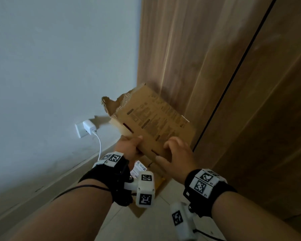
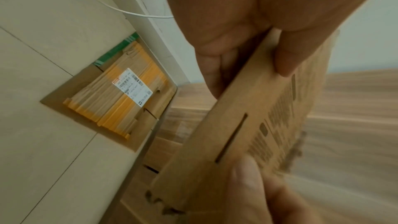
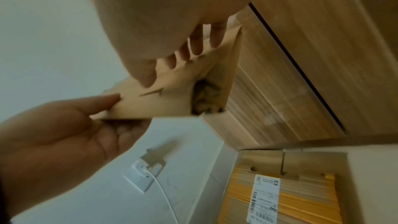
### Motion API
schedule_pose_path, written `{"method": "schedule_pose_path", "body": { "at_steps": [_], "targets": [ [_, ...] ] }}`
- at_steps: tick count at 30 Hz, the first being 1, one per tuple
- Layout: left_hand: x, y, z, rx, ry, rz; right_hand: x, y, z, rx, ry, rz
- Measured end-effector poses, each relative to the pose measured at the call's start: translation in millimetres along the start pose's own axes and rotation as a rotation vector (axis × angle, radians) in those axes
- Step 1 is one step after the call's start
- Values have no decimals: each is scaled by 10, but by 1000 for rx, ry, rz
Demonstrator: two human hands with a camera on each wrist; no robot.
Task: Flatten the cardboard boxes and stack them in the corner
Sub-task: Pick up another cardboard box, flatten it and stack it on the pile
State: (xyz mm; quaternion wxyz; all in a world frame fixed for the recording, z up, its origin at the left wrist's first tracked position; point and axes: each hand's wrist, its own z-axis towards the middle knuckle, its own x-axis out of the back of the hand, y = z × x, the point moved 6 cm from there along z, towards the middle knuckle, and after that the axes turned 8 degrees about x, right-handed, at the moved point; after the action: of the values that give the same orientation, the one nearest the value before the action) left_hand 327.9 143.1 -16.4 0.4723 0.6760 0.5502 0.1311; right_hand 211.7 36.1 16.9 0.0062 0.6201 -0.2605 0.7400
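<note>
1. You are holding the flattened brown cardboard box with printed lettering and slots point(image 1: 151, 122) in the air over the corner, tilted up toward the wood-grain cabinet panel point(image 1: 207, 58).
2. Your left hand point(image 1: 129, 145) is pinching its near edge, thumb on top and fingers beneath.
3. Your right hand point(image 1: 177, 153) is resting spread fingers on the top face, thumb at the near edge; it is pressing, not clasping.
4. The sheet is looking light and fairly stiff, ragged at the far end, so keep to the intact near edge.
5. Below, the flat stack with yellow bands and a white label point(image 2: 120, 98) is lying on the pale tiled floor point(image 2: 43, 40).
</note>
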Motion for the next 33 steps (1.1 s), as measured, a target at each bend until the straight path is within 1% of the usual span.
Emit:
{"method": "schedule_pose_path", "body": {
  "at_steps": [2,4,6,8,11,14,17,18,20,22,27,33],
  "targets": [
    [86,-75,191,27,19,-11,-94,211,63,-120,10,29],
    [159,-142,338,44,34,-26,-209,443,125,-278,4,100],
    [220,-231,508,64,50,-13,-361,659,188,-433,24,251],
    [282,-314,652,82,69,-4,-477,814,214,-547,73,420],
    [395,-468,883,107,117,1,-746,1067,247,-692,152,646],
    [497,-659,1057,126,144,12,-1140,1258,262,-820,158,841],
    [677,-911,1275,162,196,23,-1543,1438,245,-905,174,975],
    [731,-999,1332,188,205,20,-1662,1482,227,-928,162,1006],
    [853,-1191,1456,236,219,51,-1893,1536,180,-959,91,1033],
    [962,-1391,1568,283,226,106,-2112,1581,133,-1003,28,1019],
    [1233,-1834,1805,396,267,276,-2523,1712,41,-1066,-48,970],
    [1429,-2139,1989,482,309,333,-2907,1804,-10,-1081,-140,937]
  ]
}}
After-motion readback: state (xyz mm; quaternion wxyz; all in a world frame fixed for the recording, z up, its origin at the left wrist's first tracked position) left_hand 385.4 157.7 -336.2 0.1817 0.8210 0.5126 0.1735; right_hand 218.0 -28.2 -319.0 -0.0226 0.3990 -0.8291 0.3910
